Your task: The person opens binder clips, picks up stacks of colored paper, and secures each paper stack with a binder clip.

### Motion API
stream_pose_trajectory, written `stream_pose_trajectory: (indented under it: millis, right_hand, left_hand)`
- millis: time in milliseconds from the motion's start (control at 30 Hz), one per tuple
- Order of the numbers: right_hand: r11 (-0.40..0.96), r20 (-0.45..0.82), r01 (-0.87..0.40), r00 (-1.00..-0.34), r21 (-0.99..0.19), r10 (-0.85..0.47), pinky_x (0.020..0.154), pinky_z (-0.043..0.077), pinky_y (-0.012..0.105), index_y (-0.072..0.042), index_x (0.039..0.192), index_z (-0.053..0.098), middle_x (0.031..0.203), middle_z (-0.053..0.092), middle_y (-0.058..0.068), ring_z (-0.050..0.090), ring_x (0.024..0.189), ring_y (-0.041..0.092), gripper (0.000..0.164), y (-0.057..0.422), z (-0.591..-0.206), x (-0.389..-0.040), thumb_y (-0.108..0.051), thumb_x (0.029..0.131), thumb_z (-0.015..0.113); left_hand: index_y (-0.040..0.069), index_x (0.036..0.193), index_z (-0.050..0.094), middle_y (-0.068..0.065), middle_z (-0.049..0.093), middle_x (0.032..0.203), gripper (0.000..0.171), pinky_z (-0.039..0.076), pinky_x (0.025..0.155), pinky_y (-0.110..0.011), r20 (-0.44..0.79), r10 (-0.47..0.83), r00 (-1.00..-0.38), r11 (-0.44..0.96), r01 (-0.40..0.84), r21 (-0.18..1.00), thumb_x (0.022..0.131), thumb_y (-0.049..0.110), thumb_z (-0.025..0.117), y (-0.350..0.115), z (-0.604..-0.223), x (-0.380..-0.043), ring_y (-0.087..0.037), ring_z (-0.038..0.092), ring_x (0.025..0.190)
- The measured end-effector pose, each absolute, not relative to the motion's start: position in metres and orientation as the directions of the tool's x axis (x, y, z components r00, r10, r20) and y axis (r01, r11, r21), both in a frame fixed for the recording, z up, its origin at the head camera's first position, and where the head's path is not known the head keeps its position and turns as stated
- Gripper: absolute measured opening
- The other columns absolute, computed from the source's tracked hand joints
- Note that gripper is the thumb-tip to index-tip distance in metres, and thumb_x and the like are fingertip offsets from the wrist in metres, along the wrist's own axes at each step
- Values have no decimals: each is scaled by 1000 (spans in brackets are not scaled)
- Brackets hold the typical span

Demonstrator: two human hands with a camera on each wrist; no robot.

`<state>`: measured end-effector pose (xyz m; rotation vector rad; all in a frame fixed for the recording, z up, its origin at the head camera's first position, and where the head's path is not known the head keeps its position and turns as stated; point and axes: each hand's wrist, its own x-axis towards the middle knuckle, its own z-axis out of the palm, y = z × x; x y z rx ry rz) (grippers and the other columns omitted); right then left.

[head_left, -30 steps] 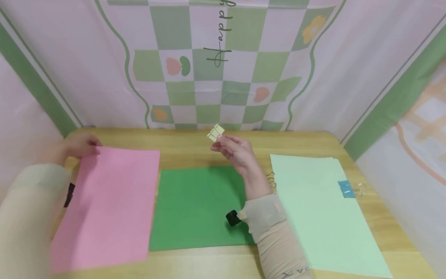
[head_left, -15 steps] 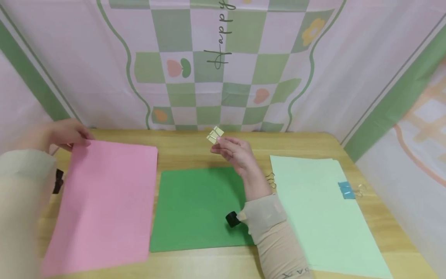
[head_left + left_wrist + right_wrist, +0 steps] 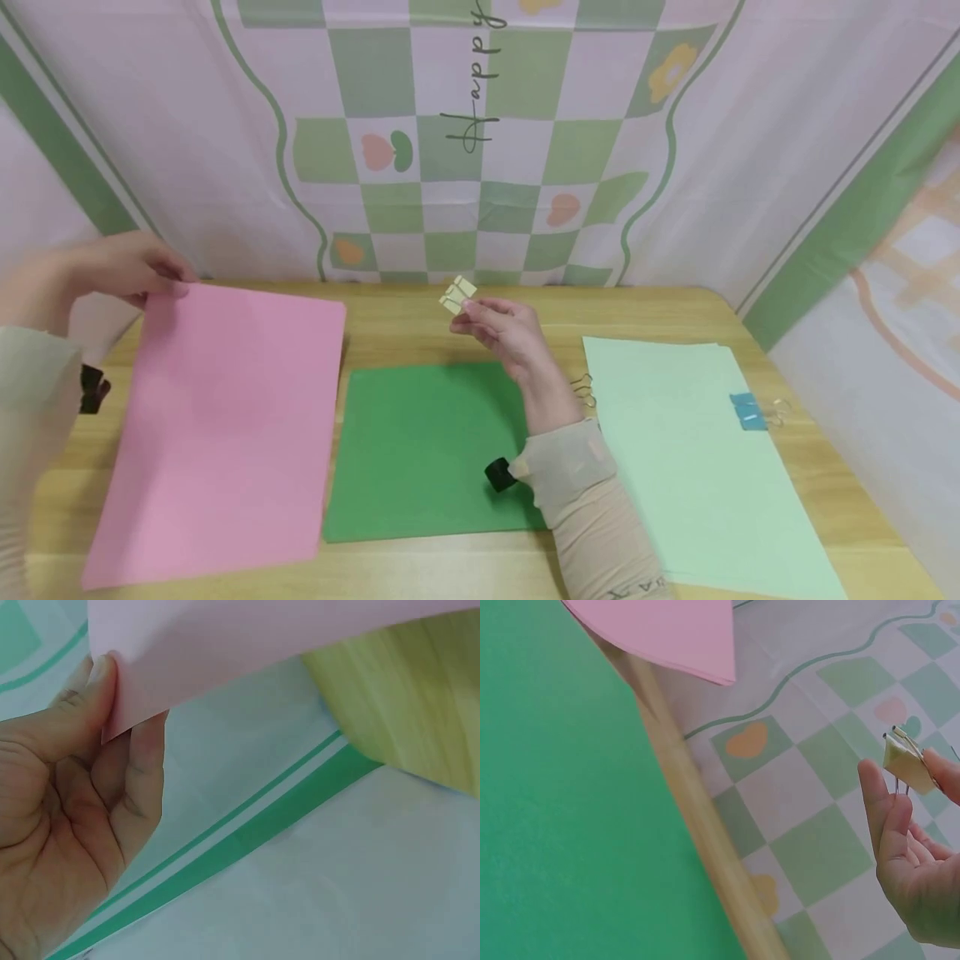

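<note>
My left hand (image 3: 131, 265) pinches the far left corner of the pink paper (image 3: 225, 433) between thumb and fingers. In the left wrist view that corner of the paper (image 3: 172, 652) is raised above the table. Over the table's far side, my right hand (image 3: 506, 333) holds a pale yellow binder clip (image 3: 457, 295) by its wire handles. The right wrist view shows the binder clip (image 3: 907, 766) between thumb and fingers, and the far edge of the pink paper curving up off the table.
Green paper (image 3: 427, 450) lies in the middle of the wooden table (image 3: 405, 321), partly under my right forearm. To the right is light green paper (image 3: 697, 467) with a blue binder clip (image 3: 747, 412) on its right edge. Wire handles (image 3: 583, 390) poke out by its left edge. A patterned cloth (image 3: 450, 167) hangs behind.
My left hand has moved up and to the left, lifting the far edge of the pink paper. The right hand with the binder clip has stayed nearly in place.
</note>
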<state>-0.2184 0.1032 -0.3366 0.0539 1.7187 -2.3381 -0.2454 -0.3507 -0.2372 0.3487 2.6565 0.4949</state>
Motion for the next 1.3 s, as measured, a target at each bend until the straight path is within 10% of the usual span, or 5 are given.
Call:
stream_pose_trajectory:
  millis: [1300]
  right_hand:
    - [-78,-93,117,-960,-990,-263,95,56,39,8,113,65,102,74,22,75,82,18,27,31,-353,-211,-7,91,70]
  left_hand:
    - [-12,115,68,-27,70,112,23,60,69,-25,-126,342,-931,872,264,412,96,-5,57,-342,-202,-215,11,62,78]
